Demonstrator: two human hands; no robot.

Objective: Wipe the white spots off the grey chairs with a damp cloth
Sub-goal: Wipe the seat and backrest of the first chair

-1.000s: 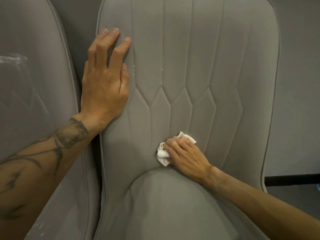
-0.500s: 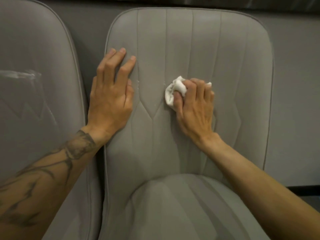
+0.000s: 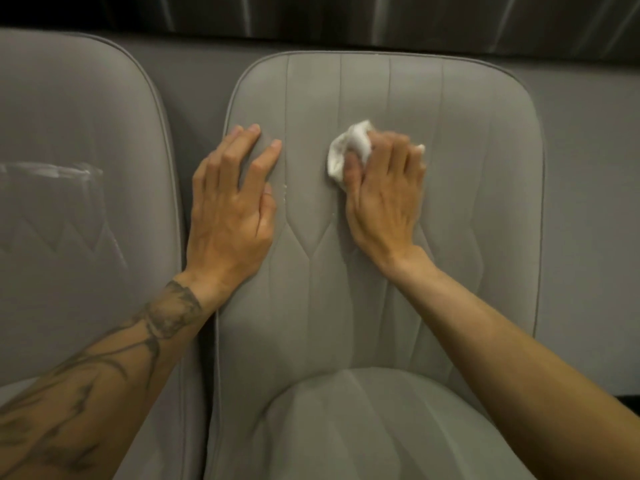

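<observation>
A grey padded chair (image 3: 478, 174) with stitched seams fills the middle of the view. My right hand (image 3: 384, 192) grips a crumpled white cloth (image 3: 349, 150) and presses it against the upper middle of the backrest. My left hand (image 3: 232, 202) lies flat on the backrest's left edge, fingers spread. A few small white spots (image 3: 284, 192) sit along a seam between my two hands. A second grey chair (image 3: 69, 150) stands at the left, with a white smear (image 3: 52, 169) across its backrest.
A grey wall (image 3: 588, 202) runs behind both chairs, with a dark curtain (image 3: 311, 15) above it. A narrow dark gap (image 3: 204, 358) separates the two chairs. The seat cushion (image 3: 346, 427) of the middle chair lies below my arms.
My right hand has carried the cloth from the bottom of the backrest up to its upper middle. My left hand stays on the left edge. The view has tilted upward.
</observation>
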